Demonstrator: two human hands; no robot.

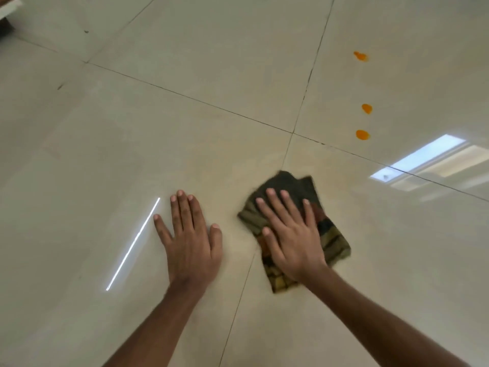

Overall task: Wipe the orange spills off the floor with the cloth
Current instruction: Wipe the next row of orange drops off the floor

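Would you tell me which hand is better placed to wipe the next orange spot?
Right. The right hand presses the cloth, and the nearest spot lies ahead on its side; the left hand rests on bare floor.

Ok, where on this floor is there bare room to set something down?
Bare beige tiled floor lies left of the flat left hand and across the far tiles, up to the three orange spills at far right. Only a narrow strip separates the hands. Taken: the spot where the right hand presses the folded green patterned cloth.
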